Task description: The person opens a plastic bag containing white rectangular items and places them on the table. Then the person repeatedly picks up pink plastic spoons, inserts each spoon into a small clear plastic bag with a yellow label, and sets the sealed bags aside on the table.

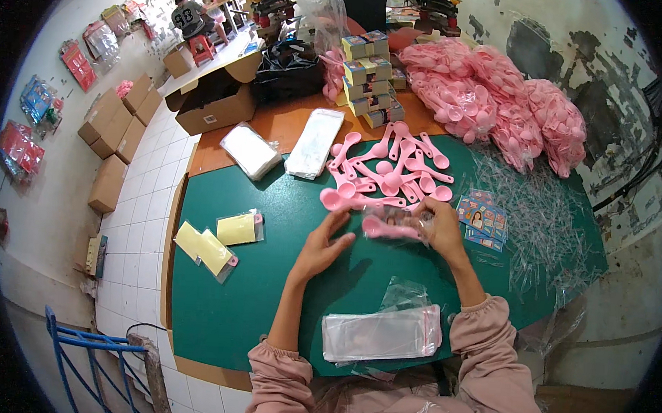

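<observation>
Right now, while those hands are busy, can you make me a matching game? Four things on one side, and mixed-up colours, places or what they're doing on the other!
Things:
1. Right hand
2. Stack of clear bags
3. Big box by the black bag
4. Frame at the picture's bottom left

Matches:
A. Brown, with flaps open
B. Blue
C. Holding a clear bag with a pink spoon in it
D. Near the table's closest edge

Right pairs: 1-C, 2-D, 3-A, 4-B

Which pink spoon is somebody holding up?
The spoon with clear plastic around it, in the right hand. The loose spoons lie bare, heaped just beyond.
</observation>
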Demonstrator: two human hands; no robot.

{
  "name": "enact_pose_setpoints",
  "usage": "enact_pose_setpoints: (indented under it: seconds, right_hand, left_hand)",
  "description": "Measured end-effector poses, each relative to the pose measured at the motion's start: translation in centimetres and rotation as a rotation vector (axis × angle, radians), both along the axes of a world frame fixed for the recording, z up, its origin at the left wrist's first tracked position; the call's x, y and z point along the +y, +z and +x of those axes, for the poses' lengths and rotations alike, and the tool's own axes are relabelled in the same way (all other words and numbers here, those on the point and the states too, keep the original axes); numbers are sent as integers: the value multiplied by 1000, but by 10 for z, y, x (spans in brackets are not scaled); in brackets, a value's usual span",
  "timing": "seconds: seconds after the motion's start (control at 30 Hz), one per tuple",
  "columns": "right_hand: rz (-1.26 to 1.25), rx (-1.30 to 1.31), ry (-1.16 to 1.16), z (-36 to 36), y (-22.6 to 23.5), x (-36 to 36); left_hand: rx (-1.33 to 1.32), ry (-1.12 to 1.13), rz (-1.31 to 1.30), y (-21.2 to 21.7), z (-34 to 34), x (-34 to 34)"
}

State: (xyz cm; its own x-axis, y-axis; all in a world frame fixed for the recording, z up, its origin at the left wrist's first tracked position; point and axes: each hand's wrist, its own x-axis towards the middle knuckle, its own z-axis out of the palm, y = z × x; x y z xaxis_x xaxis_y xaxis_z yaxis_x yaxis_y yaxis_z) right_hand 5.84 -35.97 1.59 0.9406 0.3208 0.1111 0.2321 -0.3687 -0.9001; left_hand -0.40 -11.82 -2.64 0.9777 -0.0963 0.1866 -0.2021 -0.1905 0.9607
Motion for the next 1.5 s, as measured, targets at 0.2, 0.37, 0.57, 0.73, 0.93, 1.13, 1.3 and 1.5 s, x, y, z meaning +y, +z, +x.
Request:
enact_pose_setpoints:
  seconds: [0.2, 0.37, 0.57, 0.73, 0.93, 1.13, 1.3, 1.5]
  right_hand:
    - [-227, -568, -47, -22, 4, 22]
    - [-204, -483, 528, -47, 10, 34]
    - [-57, -255, 418, -47, 21, 32]
    - [-21, 58, 160, -42, -2, 33]
    - [-46, -8, 32, -46, 3, 38]
    - [-50, -101, -30, -40, -9, 40]
    - [-170, -322, 122, -46, -1, 38]
    - [-222, -322, 616, -52, 20, 30]
  left_hand:
    - [570, -13, -464, 31, -19, -9]
    - [704, -173, -642, 35, -45, -23]
    - [653, -115, -630, 42, -41, -24]
    - [776, -117, -748, 29, -38, -28]
    - [684, -116, -706, 36, -42, -33]
    - [748, -250, -459, 40, -44, -26]
    - [661, -266, -273, 40, -45, -19]
    - [541, -186, -316, 32, -47, -14]
